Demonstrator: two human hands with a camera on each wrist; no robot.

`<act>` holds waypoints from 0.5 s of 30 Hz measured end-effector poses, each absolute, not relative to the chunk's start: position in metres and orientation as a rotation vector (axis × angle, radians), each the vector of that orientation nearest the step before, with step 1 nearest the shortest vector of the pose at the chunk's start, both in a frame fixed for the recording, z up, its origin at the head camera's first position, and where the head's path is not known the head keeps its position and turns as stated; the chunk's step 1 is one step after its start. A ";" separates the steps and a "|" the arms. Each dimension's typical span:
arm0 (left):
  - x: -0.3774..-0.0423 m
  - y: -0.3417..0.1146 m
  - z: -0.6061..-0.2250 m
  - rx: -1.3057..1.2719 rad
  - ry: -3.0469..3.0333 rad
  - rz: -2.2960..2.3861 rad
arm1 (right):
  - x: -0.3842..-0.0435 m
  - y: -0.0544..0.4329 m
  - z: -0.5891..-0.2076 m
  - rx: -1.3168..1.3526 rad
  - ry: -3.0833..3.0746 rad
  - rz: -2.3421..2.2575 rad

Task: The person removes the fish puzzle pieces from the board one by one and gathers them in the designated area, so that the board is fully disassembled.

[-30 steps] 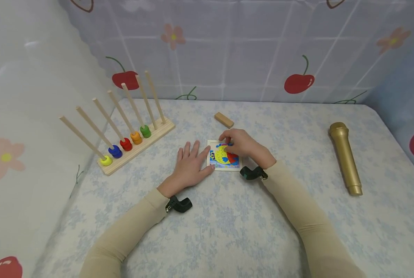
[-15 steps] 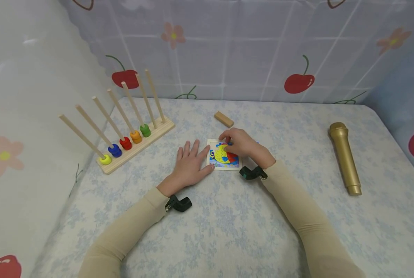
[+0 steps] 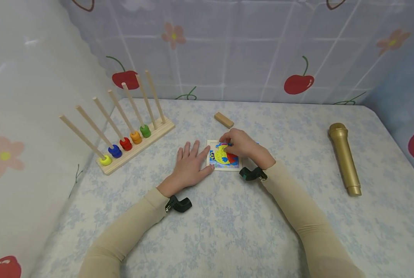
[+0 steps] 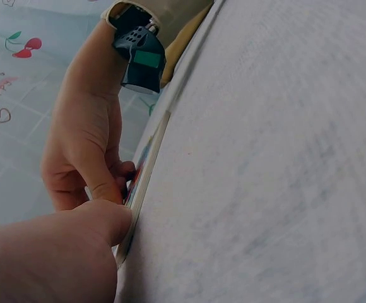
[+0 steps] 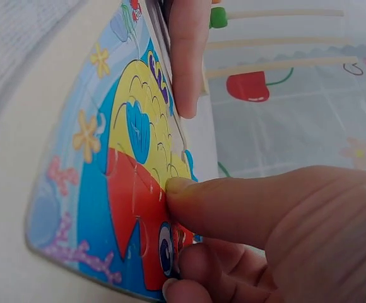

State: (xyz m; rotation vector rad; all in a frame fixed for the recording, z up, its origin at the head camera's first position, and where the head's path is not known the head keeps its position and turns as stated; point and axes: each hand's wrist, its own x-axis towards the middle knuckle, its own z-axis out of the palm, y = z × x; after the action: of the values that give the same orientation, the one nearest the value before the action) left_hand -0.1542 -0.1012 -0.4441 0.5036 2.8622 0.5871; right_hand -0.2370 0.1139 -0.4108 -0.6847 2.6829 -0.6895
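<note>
My left hand (image 3: 191, 168) lies wide on the desk (image 3: 220, 216), fingers spread and straight, with the thumb and index finger at the left edge of a square, pale-framed jigsaw puzzle (image 3: 220, 156) printed with a yellow and red fish on blue. The puzzle lies flat on the desk, between my two hands. My right hand (image 3: 242, 143) is narrow over its upper right part: the thumb rests on the fish where yellow meets red, and the other fingers curl in close to it. I cannot tell whether they pinch a loose piece. A small dark camera (image 3: 180, 204) sits on my left wrist, another on my right, just beyond the cuffs of my beige sleeves (image 3: 123, 231). Past the puzzle, near my right hand, lies a small rectangular block of light brown wood (image 3: 224, 120). To my left stands a pale wooden rack with seven upright pegs (image 3: 144, 145), carrying yellow, blue, red, orange and green rings at their feet. Well apart on my right lies a gold-coloured microphone (image 3: 345, 158).
</note>
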 end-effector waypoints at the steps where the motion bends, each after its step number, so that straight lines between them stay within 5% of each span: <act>1: -0.154 -0.101 -0.444 0.502 2.862 0.588 | -0.237 0.114 -0.411 -0.680 2.683 -0.691; 15: -0.155 -0.100 -0.445 0.490 2.857 0.584 | -0.233 0.115 -0.410 -0.640 2.672 -0.731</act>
State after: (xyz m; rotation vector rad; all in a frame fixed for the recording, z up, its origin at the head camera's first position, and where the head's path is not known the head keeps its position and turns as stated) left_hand -0.1549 -0.1004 -0.4450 0.4904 2.8569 0.5838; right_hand -0.2332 0.1146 -0.4104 -0.6397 2.6722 -0.7312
